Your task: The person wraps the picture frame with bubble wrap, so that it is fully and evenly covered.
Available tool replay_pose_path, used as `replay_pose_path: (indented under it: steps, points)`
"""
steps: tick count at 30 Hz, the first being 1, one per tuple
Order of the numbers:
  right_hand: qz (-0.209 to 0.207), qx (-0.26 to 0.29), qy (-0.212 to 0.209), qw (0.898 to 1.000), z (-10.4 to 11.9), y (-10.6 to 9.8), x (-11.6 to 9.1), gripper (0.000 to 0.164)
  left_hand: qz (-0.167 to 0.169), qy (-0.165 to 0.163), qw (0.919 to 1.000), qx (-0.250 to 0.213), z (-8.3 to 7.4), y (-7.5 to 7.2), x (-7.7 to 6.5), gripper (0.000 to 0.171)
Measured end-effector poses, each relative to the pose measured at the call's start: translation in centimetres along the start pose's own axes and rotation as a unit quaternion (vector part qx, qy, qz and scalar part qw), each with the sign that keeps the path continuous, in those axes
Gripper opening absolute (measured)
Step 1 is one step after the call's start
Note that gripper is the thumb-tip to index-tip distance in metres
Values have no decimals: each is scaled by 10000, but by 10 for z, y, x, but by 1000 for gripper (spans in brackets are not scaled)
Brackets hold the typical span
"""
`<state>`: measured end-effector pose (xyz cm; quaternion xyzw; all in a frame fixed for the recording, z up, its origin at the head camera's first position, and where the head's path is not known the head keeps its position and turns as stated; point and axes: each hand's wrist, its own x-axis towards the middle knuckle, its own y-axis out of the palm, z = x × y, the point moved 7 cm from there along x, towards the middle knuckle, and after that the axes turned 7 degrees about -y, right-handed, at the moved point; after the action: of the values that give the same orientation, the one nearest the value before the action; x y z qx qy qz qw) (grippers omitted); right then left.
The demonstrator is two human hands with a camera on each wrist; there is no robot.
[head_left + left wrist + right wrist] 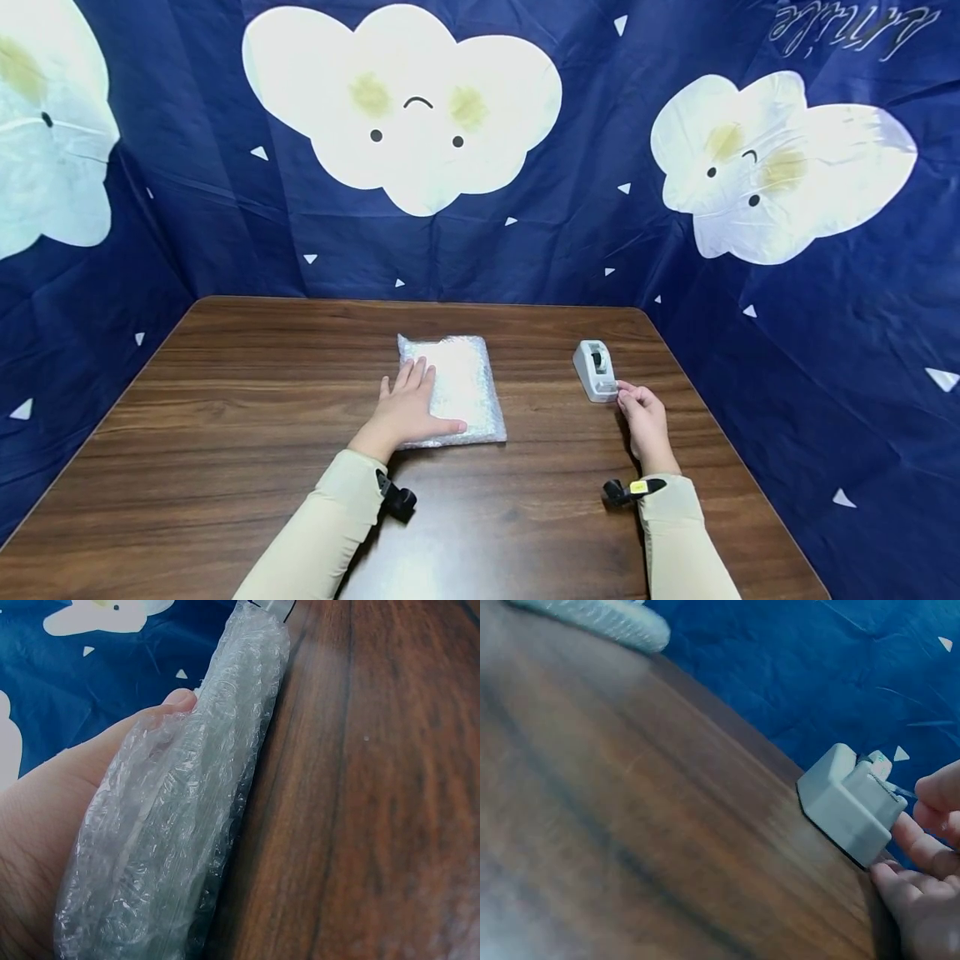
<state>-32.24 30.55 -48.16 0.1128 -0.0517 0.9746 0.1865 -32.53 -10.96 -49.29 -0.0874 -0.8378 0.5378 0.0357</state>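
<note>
A flat package in bubble wrap (459, 385) lies at the middle of the table. My left hand (403, 412) rests on its left side, fingers spread and thumb along the near edge. Seen from the left wrist, the clear bubble wrap (169, 817) is folded thickly along its side and hides most of that hand. Over to the right stands a white tape dispenser (588, 372) with a roll in it. Beside its cutter, my right hand (647, 423) pinches the end of the clear tape (902, 791) between thumb and forefinger, other fingers near the dispenser's base.
The brown wooden table (247, 400) reaches back to a dark blue cloth (450, 250) with white clouds, which also hangs at both sides. A small black camera is strapped to each wrist. The dispenser stands near the table's right edge.
</note>
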Motion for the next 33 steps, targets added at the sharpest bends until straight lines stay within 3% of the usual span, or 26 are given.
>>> replay_pose_path:
  steps: [3, 5, 9, 12, 17, 23, 26, 29, 33]
  points:
    - [-264, -849, -299, 9956, 4, 0, -3, 25, -9, -3, 10000, 12, -1, -1, 0, 134]
    - [-357, -1085, -299, 9930, 4, 1, -7, 23, -17, -2, 10000, 29, -1, -2, -1, 134]
    - [-363, -724, 7, 9967, 4, 8, -13, 21, -2, -2, 10000, 54, -1, -2, -1, 134]
    - [-351, -887, 148, 9953, 5, 10, -15, 21, -14, 10, 10000, 22, 0, -3, -1, 135]
    - [-215, -1335, 182, 9906, 8, 10, -17, 23, -32, 27, 10000, -33, -1, -4, -1, 135]
    - [-65, -597, 194, 9980, 3, 10, -19, 23, 0, 38, 10000, -58, -2, -3, -1, 133]
    - [-37, -801, 73, 9968, 2, 9, -19, 24, -1, 45, 10000, -61, -3, -3, -1, 132]
    - [-52, -1907, -332, 9811, 6, 5, -19, 23, -2, 60, 10000, -67, -3, -3, -1, 132]
    - [-127, -3345, -818, 9387, 13, 1, -18, 24, -34, 89, 9999, -89, -4, -4, -1, 133]
